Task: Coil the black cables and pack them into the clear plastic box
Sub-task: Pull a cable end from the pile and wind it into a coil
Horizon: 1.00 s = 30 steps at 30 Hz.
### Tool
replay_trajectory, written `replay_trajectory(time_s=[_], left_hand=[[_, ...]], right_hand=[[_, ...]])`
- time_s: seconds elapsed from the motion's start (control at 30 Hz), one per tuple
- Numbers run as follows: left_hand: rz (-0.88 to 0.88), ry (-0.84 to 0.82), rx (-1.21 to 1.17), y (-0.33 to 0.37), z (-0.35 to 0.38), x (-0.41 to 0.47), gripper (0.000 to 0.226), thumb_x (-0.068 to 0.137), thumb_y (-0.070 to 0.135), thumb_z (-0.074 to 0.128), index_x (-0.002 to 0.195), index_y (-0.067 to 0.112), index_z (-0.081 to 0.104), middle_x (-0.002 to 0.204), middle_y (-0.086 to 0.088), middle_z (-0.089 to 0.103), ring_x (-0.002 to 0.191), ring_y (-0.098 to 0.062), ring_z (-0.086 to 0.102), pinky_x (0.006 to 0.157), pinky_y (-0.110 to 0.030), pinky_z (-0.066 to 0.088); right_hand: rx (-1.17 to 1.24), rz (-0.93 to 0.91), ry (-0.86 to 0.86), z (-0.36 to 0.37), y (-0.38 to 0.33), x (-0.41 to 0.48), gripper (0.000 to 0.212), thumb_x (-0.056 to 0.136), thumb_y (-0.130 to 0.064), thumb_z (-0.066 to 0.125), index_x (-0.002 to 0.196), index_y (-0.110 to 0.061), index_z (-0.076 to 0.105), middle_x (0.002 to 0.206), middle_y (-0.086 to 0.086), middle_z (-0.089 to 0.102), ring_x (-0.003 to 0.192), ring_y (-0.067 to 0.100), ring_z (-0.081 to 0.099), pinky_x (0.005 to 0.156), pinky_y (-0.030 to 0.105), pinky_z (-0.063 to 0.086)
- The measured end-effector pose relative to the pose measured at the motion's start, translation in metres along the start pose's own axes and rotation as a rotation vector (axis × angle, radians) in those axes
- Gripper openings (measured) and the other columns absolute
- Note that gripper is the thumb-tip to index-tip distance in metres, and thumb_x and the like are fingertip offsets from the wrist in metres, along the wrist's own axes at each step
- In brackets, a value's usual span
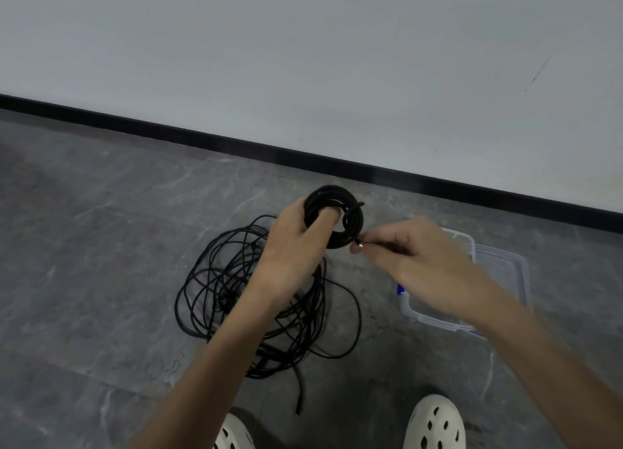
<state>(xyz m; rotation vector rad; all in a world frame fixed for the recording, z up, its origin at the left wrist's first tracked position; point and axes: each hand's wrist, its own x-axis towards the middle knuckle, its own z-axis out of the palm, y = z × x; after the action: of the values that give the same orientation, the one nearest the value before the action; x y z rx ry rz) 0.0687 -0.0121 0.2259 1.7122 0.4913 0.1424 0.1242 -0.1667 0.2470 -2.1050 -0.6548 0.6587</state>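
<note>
Left grip [296, 239] holds the black coil [333, 192], right grip [414, 246] pinches a metal-tipped cable end [359, 245]

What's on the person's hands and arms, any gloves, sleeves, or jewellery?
Nothing worn: the left hand and right hand are gloveless, with no rings, watch or bands visible. Both forearms are uncovered to the frame edge; no sleeves in view. The right side is slightly blurred.
</note>
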Motion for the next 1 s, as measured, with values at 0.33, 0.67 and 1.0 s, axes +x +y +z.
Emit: replay_trajectory(time_s=[0.33, 0.67, 1.0], left_hand=[[-0.051, 0.156, -0.080, -0.001, 0.004, 0.002, 0.034, 0.089, 0.035, 0.056, 0.097, 0.002, 0.063, 0.077, -0.004, 0.056, 0.078, -0.026, 0.059, 0.083, -0.047, 0.054], [-0.047, 0.268, -0.175, -0.002, 0.002, 0.004, 0.031, 0.090, 0.026, 0.052, 0.096, -0.004, 0.059, 0.081, -0.001, 0.053, 0.074, -0.017, 0.045, 0.066, -0.033, 0.041], [-0.180, 0.275, -0.236, 0.001, -0.001, 0.008, 0.010, 0.092, 0.021, 0.055, 0.086, 0.012, 0.057, 0.076, -0.006, 0.039, 0.058, -0.015, 0.034, 0.054, -0.026, 0.032]], right_hand=[[-0.037, -0.012, -0.021, 0.001, -0.010, -0.003, 0.021, 0.097, -0.022, 0.054, 0.101, -0.026, 0.074, 0.041, -0.011, 0.046, 0.038, 0.003, 0.037, 0.042, 0.013, 0.029], [0.242, 0.085, -0.169, 0.010, -0.019, -0.005, 0.027, 0.099, -0.016, 0.048, 0.086, -0.020, 0.071, 0.055, -0.005, 0.047, 0.058, 0.009, 0.047, 0.062, 0.019, 0.040], [0.455, 0.165, -0.199, 0.020, -0.020, -0.009, 0.026, 0.100, -0.011, 0.045, 0.094, -0.005, 0.069, 0.062, -0.001, 0.052, 0.062, 0.009, 0.051, 0.062, 0.020, 0.044]])
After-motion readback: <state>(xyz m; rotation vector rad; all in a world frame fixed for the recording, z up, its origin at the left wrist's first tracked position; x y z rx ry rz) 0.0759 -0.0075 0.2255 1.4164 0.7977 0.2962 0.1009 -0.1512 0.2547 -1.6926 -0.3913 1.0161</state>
